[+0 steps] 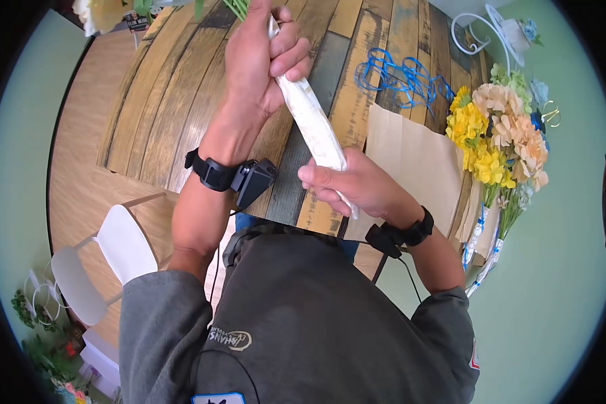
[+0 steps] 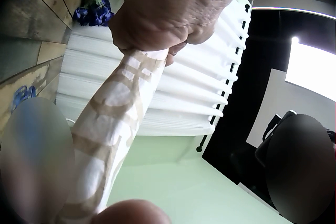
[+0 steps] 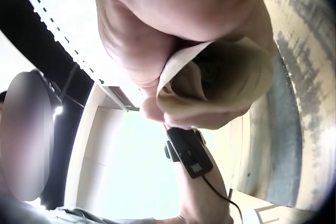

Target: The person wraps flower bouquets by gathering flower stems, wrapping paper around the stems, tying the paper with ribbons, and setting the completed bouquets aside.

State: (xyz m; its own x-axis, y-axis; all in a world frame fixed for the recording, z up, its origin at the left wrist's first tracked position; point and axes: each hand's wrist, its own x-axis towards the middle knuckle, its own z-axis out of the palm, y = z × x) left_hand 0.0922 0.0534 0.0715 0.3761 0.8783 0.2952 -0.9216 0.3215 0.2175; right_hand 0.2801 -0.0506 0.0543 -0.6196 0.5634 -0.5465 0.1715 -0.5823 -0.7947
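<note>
A long paper-wrapped bundle, white with a beige pattern, slants over the table between my two hands. My left hand grips its upper end, where green stems come out at the top edge of the head view. Lower down, my right hand holds the wrap near its bottom, thumb laid across it. The printed paper runs down from my left hand in the left wrist view. In the right wrist view the rolled paper shows its hollow open end within my right hand.
Brown wrapping paper lies on the plank table, with a tangled blue ribbon behind it. Bouquets of yellow flowers and peach flowers lie at the right edge. White chairs stand at the left.
</note>
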